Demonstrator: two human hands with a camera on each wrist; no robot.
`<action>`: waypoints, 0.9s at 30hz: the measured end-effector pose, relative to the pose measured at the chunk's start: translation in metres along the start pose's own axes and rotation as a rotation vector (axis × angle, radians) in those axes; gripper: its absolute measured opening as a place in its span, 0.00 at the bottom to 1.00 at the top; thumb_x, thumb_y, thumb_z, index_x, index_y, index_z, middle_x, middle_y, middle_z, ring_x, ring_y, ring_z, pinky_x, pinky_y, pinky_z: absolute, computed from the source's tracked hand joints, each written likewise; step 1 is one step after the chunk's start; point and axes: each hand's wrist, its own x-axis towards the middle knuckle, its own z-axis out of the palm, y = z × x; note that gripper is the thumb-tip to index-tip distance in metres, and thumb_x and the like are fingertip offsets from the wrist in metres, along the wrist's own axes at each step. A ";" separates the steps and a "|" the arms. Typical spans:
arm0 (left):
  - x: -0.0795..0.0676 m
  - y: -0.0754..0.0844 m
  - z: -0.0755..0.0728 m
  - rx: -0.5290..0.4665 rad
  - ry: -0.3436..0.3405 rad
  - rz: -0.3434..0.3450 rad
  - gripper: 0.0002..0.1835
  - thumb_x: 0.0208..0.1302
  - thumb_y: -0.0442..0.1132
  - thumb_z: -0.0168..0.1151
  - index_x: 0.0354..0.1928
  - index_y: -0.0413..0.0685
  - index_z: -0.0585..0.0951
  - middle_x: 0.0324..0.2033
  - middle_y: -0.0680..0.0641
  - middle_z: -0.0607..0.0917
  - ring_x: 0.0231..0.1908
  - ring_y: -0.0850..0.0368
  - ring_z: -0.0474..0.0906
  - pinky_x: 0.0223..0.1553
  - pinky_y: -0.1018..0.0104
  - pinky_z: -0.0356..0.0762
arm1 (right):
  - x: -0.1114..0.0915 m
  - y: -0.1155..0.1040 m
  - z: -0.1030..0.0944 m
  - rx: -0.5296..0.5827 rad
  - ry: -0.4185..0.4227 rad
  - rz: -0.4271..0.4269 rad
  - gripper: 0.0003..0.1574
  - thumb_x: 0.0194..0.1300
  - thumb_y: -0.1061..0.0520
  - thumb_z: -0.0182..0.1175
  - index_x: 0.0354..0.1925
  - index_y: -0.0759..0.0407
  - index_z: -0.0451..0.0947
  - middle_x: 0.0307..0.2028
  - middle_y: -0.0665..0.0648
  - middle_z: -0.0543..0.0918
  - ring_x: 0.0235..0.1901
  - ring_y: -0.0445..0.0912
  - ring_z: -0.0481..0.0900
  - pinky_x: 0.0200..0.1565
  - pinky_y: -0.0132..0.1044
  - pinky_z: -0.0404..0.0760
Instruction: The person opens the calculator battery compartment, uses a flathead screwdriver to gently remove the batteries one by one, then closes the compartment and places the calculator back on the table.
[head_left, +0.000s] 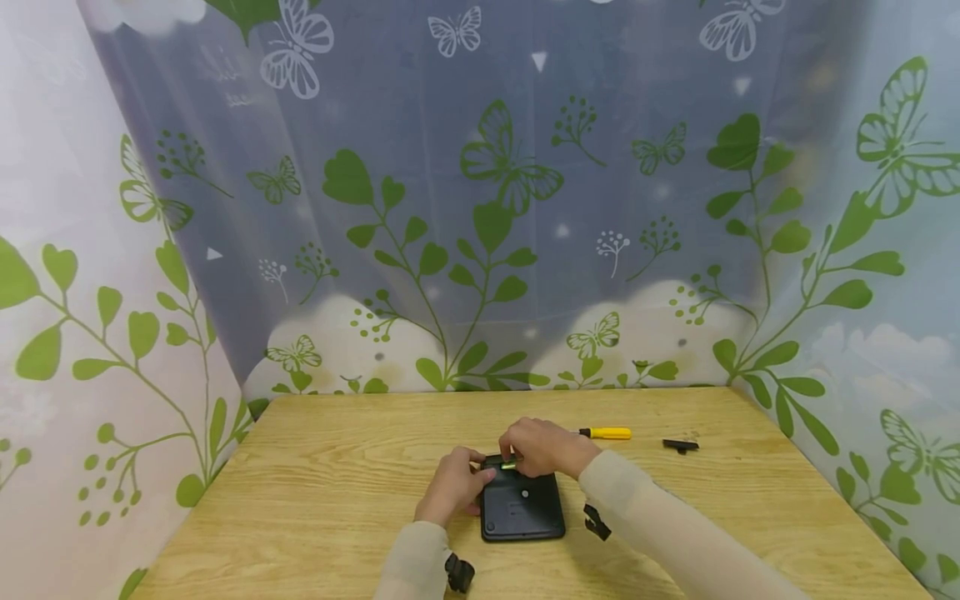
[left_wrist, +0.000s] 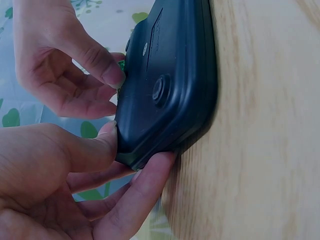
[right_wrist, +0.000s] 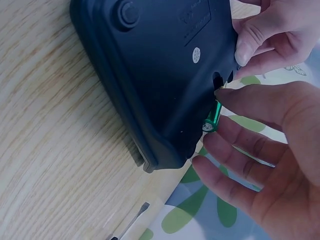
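A black desk calculator (head_left: 521, 510) lies back side up on the table, its battery slot at the far edge. A green battery (right_wrist: 213, 115) sits at that slot, one metal end showing. My right hand (head_left: 536, 446) reaches over the far edge and pinches the battery, thumb on top. With thumb and fingers, my left hand (head_left: 452, 485) grips the calculator's far left corner. In the left wrist view, the left thumb (left_wrist: 102, 147) presses the casing while a finger touches its side. How deep the battery sits in the slot I cannot tell.
A screwdriver with a yellow handle (head_left: 609, 433) lies behind my right forearm, its shaft partly hidden. Farther right is a small black plastic piece (head_left: 680, 446), like a battery cover. The wooden table (head_left: 330, 467) ends at a patterned curtain (head_left: 450, 250).
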 end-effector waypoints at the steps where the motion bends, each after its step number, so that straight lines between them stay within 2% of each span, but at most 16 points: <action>1: 0.000 0.000 0.000 0.001 0.000 0.001 0.23 0.73 0.38 0.65 0.65 0.35 0.78 0.50 0.32 0.83 0.32 0.51 0.86 0.22 0.62 0.88 | 0.001 0.000 0.000 0.001 -0.003 0.002 0.11 0.63 0.68 0.66 0.42 0.57 0.88 0.36 0.55 0.88 0.29 0.41 0.77 0.34 0.35 0.83; 9: -0.001 0.001 -0.001 -0.002 0.009 -0.004 0.23 0.72 0.38 0.66 0.64 0.35 0.78 0.49 0.33 0.84 0.32 0.51 0.86 0.22 0.62 0.88 | 0.004 -0.001 -0.002 -0.004 -0.038 0.036 0.09 0.63 0.65 0.70 0.42 0.55 0.87 0.37 0.54 0.88 0.32 0.41 0.81 0.38 0.37 0.86; 18: -0.001 0.001 -0.001 -0.002 0.011 0.007 0.23 0.72 0.38 0.66 0.64 0.34 0.78 0.47 0.34 0.85 0.30 0.52 0.86 0.22 0.62 0.88 | 0.003 -0.002 -0.004 0.002 -0.044 0.030 0.08 0.63 0.63 0.71 0.41 0.56 0.86 0.36 0.55 0.88 0.32 0.42 0.82 0.36 0.37 0.86; 27: -0.002 0.002 0.000 -0.008 0.003 0.002 0.23 0.72 0.38 0.66 0.64 0.34 0.78 0.49 0.32 0.84 0.31 0.51 0.86 0.22 0.61 0.88 | 0.007 -0.004 0.000 0.002 -0.058 0.082 0.09 0.61 0.62 0.75 0.40 0.54 0.86 0.36 0.54 0.88 0.32 0.44 0.82 0.38 0.39 0.86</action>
